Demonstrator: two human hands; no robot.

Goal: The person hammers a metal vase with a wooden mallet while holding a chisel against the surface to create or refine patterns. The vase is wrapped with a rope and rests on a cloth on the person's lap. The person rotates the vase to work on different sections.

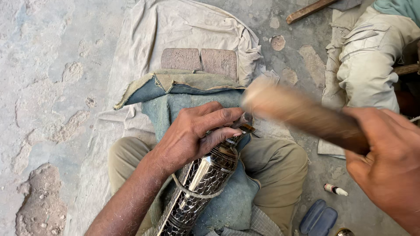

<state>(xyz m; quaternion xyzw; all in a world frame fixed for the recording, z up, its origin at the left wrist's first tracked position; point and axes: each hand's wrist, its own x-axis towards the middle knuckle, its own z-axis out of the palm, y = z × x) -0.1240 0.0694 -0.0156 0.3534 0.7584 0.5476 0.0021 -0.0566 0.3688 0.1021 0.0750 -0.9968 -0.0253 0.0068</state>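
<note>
On the lap, the left hand (192, 135) lies palm-down, fingers curled around a patterned metal tube (201, 183). At right, the right hand (389, 161) grips a blurred wooden mallet (297, 111), fist closed.

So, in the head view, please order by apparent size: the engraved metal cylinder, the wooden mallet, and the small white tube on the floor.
1. Engraved metal cylinder and wooden mallet: they look similar, and the mallet is blurred and nearer the camera, so I leave them unranked.
2. Small white tube: clearly smallest.

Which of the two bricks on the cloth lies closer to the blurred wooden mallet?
The right-hand brick: it sits nearer the mallet swung by the right hand; the left brick lies farther away.
</note>
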